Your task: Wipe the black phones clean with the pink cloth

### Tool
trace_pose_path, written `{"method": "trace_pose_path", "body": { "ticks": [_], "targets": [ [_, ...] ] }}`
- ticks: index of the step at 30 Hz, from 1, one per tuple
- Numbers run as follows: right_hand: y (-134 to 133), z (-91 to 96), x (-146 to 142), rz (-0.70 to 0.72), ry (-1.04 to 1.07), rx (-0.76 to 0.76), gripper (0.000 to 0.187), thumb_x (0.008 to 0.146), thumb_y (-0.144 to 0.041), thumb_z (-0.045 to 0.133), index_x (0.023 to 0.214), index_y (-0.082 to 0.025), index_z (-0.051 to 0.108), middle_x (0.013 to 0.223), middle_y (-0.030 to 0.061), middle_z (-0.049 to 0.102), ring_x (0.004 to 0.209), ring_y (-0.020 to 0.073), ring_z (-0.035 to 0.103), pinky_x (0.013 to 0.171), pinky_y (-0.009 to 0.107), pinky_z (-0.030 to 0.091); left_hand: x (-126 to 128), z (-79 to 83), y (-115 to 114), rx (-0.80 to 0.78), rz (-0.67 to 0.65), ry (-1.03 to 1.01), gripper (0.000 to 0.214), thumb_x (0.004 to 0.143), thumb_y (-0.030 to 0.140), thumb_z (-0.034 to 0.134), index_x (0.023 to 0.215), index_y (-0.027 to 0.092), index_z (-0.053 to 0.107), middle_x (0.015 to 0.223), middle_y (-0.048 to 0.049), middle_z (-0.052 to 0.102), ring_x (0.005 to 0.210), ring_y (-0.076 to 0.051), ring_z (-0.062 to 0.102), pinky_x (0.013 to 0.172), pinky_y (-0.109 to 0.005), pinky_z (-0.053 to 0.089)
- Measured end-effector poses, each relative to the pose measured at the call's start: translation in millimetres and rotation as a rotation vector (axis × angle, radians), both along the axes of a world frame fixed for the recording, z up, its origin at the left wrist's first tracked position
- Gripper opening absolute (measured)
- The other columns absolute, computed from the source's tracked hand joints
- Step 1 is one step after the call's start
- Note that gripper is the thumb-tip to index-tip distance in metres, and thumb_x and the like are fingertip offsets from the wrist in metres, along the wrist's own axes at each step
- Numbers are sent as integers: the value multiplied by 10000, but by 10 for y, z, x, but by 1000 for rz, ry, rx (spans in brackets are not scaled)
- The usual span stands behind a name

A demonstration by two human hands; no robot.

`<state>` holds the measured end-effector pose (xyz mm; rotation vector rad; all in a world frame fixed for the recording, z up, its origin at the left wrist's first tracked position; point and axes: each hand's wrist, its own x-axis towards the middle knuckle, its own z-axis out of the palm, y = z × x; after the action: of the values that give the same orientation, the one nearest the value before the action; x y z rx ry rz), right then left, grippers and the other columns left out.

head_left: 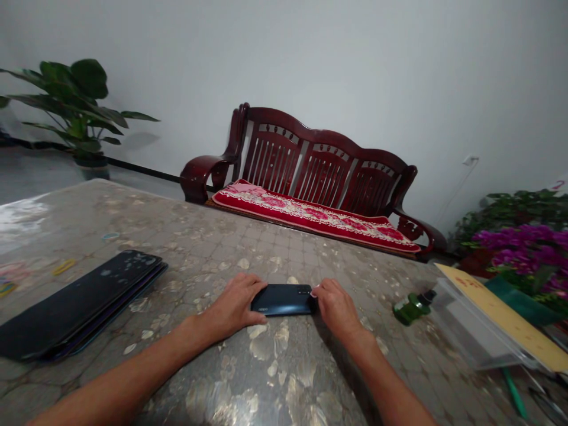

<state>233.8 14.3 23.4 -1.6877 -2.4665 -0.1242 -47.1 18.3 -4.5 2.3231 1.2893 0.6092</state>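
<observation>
A dark blue smartphone (284, 300) lies face down on the patterned tablecloth, its camera block at the right end. My left hand (237, 302) grips the phone's left end, thumb along the near edge and fingers along the far edge. At the opposite end, my right hand (333, 303) is closed, its curled fingertips against the phone beside the cameras. A small whitish bit shows at those fingertips; I cannot tell whether it is a held thing or a fingernail.
Dark folders (89, 302) are stacked at the left, near a yellow clip (64, 266). On the right stand a green bottle (412, 307), a clear plastic box (470, 331) under a yellow board (506, 313), and purple flowers (528, 254). A wooden bench (310, 160) is behind the table.
</observation>
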Motion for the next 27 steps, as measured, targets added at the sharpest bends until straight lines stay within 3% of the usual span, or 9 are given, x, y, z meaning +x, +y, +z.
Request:
{"method": "trace_pose_path", "body": {
  "ticks": [11, 20, 27],
  "targets": [
    [170, 56, 15, -21, -11, 25, 270, 935, -65, 509, 935, -198, 744, 949, 67, 657, 978, 209, 573, 841, 261, 417, 22, 24, -14, -11, -3, 28, 616, 745, 456, 804, 1274, 198, 624, 1239, -109, 624, 1151, -317, 534, 1028, -433, 398],
    [27, 147, -31, 29, -94, -63, 282, 946, -80, 497, 873, -195, 744, 907, 61, 657, 936, 205, 579, 774, 262, 411, 38, 12, -7, 10, 3, 82, 629, 754, 438, 803, 1302, 197, 610, 1247, -107, 627, 1159, -328, 540, 1018, -444, 406],
    [125, 244, -121, -21, -79, -37, 272, 953, -91, 485, 953, -187, 740, 995, 79, 669, 1012, 218, 571, 858, 273, 413, 43, 32, -12, 15, 3, 116, 632, 746, 431, 816, 1291, 183, 615, 1264, -117, 628, 1171, -334, 533, 1027, -456, 395]
  ]
}}
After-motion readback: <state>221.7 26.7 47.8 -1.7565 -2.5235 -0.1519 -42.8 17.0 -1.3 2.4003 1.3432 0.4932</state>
